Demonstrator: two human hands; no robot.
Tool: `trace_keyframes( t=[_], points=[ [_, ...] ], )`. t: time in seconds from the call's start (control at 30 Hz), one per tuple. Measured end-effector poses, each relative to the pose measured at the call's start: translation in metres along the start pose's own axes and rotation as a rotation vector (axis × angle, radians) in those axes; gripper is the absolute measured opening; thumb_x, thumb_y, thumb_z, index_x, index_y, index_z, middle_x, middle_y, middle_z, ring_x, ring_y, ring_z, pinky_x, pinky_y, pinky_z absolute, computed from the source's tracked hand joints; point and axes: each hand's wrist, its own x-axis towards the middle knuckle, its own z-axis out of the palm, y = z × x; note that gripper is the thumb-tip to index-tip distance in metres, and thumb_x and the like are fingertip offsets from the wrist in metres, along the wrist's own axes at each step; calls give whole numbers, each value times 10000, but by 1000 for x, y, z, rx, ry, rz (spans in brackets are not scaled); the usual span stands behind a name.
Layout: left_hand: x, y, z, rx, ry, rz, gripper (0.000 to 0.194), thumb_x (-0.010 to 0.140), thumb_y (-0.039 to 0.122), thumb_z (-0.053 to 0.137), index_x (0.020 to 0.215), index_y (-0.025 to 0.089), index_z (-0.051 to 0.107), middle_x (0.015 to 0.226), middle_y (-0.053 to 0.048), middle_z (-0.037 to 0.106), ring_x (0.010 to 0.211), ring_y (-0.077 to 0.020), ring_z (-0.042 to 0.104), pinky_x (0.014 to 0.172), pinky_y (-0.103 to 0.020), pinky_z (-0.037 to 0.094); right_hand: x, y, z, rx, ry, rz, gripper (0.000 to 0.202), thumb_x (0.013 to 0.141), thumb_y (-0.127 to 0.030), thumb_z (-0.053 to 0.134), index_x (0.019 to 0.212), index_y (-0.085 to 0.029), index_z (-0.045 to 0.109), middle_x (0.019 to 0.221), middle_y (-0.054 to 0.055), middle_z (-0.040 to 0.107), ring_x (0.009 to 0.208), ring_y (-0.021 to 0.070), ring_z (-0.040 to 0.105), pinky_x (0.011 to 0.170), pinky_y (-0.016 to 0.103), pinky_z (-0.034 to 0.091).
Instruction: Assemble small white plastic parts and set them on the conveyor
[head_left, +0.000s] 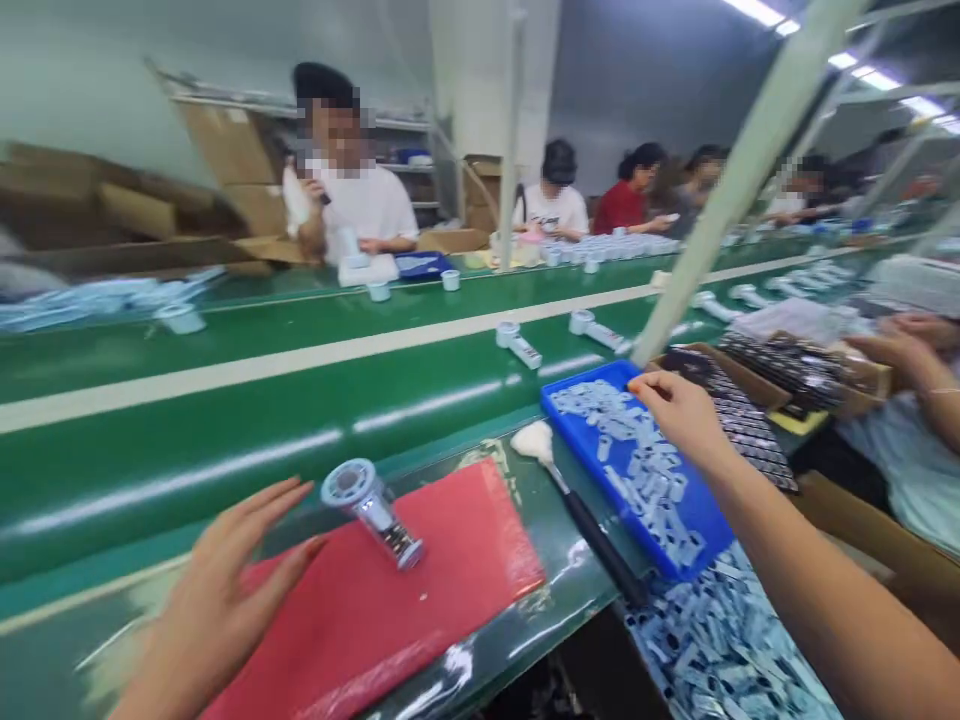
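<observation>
A light blue device with a round head and a short handle (pixel 373 512) lies on a red mat (pixel 450 540). Just left of it my left hand (pixel 232 590) hovers with its fingers apart, holding nothing. My right hand (pixel 671 405) is over the far right edge of a blue tray (pixel 581 455), thumb and fingers pinched together; anything between them is too small to make out. Many small pale blue parts (pixel 652 470) lie in the tray. Between mat and tray rests a black-handled tool (pixel 592 535) with a white, blob-like end.
A green conveyor belt (pixel 247 420) runs across, carrying similar devices (pixel 517 343). A slanted pole (pixel 735 190) stands beyond the tray. Loose blue parts (pixel 720 640) fill a container below. Several people work across the belt; another person's hands (pixel 911 345) are at right, near boxed parts.
</observation>
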Motion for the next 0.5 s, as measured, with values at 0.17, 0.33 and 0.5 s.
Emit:
trace_keyframes(
  t=[0.17,0.33,0.5],
  points=[
    [-1,11,17,-98,-60,-73,745,920,665,548,1534,305,327,1618,-110,343,1489,-346,331,1200,-612,339,-77,-94,99,343,-466,-199,219,847,-374,611,848,-195,737,872,58,729,815,192,642,745,307,487],
    [-1,8,38,-314,-156,-84,828,912,637,590,1568,260,254,1654,-137,256,1521,-327,276,1236,-568,303,-117,-153,171,329,-767,-275,132,886,-171,594,823,-185,709,885,20,695,815,138,602,747,271,438],
    [-5,0,40,-396,-163,-60,766,939,528,609,1564,250,265,1660,-128,243,1533,-293,254,1252,-543,279,-125,-165,201,210,-838,-321,136,915,-148,609,810,-174,691,856,10,640,790,127,548,743,266,390]
  ],
)
